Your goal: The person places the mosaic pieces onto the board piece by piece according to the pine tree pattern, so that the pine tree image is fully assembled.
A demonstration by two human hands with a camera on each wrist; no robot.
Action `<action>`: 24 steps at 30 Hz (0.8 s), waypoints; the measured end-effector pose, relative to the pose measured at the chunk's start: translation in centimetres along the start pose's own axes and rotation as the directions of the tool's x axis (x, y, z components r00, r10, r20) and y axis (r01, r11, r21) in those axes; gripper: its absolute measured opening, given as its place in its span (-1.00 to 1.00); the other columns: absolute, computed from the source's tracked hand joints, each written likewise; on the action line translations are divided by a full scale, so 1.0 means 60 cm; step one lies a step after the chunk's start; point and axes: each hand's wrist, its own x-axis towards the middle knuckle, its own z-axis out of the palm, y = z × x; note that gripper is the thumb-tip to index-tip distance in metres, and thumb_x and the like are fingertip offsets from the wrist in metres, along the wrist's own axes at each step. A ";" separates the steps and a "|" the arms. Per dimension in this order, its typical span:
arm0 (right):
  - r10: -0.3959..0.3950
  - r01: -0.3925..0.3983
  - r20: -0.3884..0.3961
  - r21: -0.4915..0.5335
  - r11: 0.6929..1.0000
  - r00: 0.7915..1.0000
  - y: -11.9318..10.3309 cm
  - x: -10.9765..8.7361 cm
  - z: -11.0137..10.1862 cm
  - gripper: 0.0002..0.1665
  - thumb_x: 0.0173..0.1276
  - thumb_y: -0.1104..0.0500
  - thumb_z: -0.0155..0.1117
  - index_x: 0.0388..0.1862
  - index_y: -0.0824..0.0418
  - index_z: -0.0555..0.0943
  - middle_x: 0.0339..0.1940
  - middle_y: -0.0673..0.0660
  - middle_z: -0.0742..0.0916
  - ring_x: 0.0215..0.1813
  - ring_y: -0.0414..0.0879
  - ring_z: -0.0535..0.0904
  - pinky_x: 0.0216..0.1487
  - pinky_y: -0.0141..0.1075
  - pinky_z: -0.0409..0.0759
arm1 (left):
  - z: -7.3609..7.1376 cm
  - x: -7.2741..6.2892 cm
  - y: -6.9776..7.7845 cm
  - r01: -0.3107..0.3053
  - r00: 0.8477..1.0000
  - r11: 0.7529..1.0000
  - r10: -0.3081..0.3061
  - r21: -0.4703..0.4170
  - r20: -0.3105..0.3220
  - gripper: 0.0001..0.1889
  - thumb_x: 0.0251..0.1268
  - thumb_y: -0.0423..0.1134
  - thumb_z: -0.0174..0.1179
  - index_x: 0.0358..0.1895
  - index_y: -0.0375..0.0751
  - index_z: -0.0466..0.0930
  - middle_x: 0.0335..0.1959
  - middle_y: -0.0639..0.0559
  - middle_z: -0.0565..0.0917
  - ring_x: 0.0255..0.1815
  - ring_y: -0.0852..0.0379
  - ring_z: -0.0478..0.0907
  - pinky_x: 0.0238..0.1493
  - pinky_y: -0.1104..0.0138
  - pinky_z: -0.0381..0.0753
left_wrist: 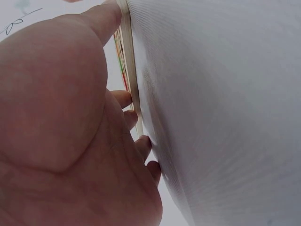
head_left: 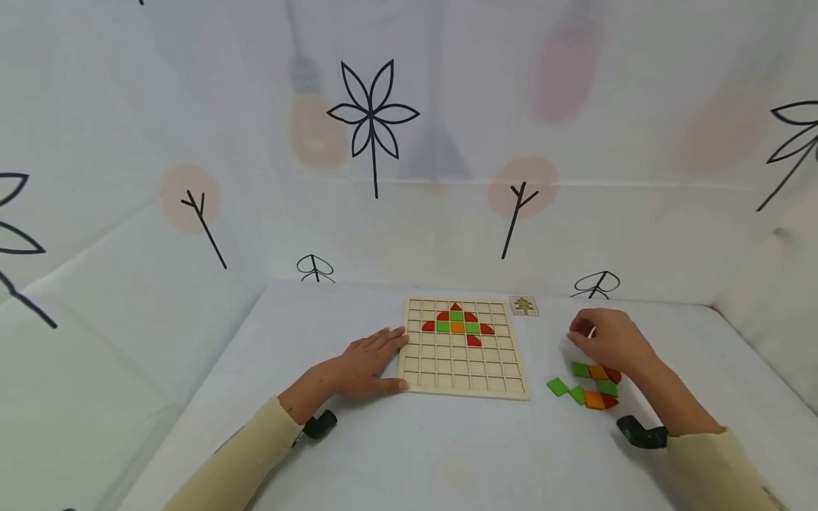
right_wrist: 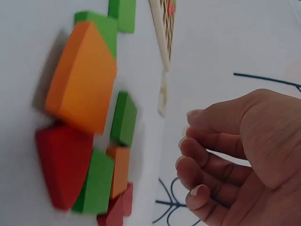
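A square wooden grid board [head_left: 463, 367] lies on the white table. Red, green and orange flat tiles fill several of its cells in a stepped, pointed shape. Against the board's left edge my left hand [head_left: 367, 363] rests with fingers and thumb spread, fingertips touching the rim; the left wrist view shows the palm [left_wrist: 51, 94] beside the board's side. My right hand [head_left: 610, 338] hovers over the table right of the board, fingers curled and thumb tip near the index finger. No tile shows in it. Below it lie loose green, orange [right_wrist: 82, 80] and red tiles.
A small card [head_left: 524, 306] with a tree picture lies by the board's upper right corner. White cloth with black plant drawings [head_left: 371, 113] hangs behind and on both sides. Dark wrist-worn cameras [head_left: 641, 433] sit beneath both wrists.
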 end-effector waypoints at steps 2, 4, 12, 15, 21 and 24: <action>0.018 -0.018 0.025 -0.003 1.000 1.000 0.011 -0.005 -0.005 -0.78 0.43 0.16 0.44 -0.15 0.32 0.70 -0.28 0.12 0.74 -0.27 0.01 0.56 -0.33 -0.24 0.61 | 0.000 -0.001 0.000 -0.002 1.000 1.000 0.002 0.002 -0.001 -0.05 0.53 0.40 0.07 0.77 0.08 -0.08 0.79 0.16 -0.10 0.79 -0.02 -0.21 0.67 -0.12 0.03; 0.039 -0.039 0.053 -0.005 0.999 0.998 0.021 -0.008 -0.012 -0.75 0.43 0.14 0.45 -0.14 0.34 0.68 -0.28 0.14 0.74 -0.29 0.00 0.56 -0.33 -0.23 0.63 | -0.001 -0.001 0.001 -0.003 1.000 1.000 0.003 0.003 -0.001 -0.06 0.53 0.40 0.06 0.77 0.08 -0.08 0.79 0.16 -0.10 0.79 -0.03 -0.21 0.67 -0.12 0.03; 0.142 -0.134 0.185 -0.053 0.990 0.972 0.065 -0.013 -0.040 -0.56 0.36 0.01 0.52 -0.19 0.38 0.62 -0.35 0.15 0.69 -0.26 0.07 0.55 -0.27 -0.10 0.67 | -0.002 -0.002 0.002 -0.005 1.000 1.000 0.005 0.003 -0.002 -0.05 0.53 0.40 0.07 0.77 0.07 -0.08 0.80 0.15 -0.10 0.79 -0.04 -0.20 0.67 -0.13 0.04; 0.176 -0.165 0.236 -0.066 0.984 0.956 0.077 -0.016 -0.046 -0.48 0.35 -0.07 0.53 -0.22 0.38 0.60 -0.35 0.17 0.66 -0.23 0.11 0.52 -0.25 -0.10 0.63 | -0.001 -0.003 0.003 -0.004 1.000 1.000 0.004 0.003 0.000 -0.05 0.53 0.40 0.07 0.77 0.07 -0.08 0.80 0.15 -0.11 0.79 -0.03 -0.21 0.67 -0.13 0.04; 0.221 -0.202 0.284 -0.097 0.975 0.933 0.090 -0.014 -0.045 -0.39 0.35 -0.17 0.53 -0.26 0.38 0.59 -0.38 0.18 0.61 -0.25 0.10 0.50 -0.28 -0.14 0.58 | -0.001 -0.003 0.002 -0.006 1.000 1.000 0.006 0.001 -0.001 -0.06 0.53 0.40 0.07 0.77 0.08 -0.08 0.79 0.15 -0.09 0.79 -0.03 -0.20 0.66 -0.14 0.04; 0.206 -0.186 0.287 -0.096 0.978 0.935 0.091 -0.012 -0.040 -0.43 0.36 -0.15 0.51 -0.28 0.36 0.58 -0.39 0.16 0.61 -0.25 0.08 0.49 -0.28 -0.14 0.57 | 0.001 -0.002 0.001 -0.010 1.000 1.000 0.010 -0.001 -0.002 -0.06 0.53 0.40 0.06 0.77 0.08 -0.08 0.79 0.15 -0.09 0.79 -0.03 -0.20 0.66 -0.15 0.04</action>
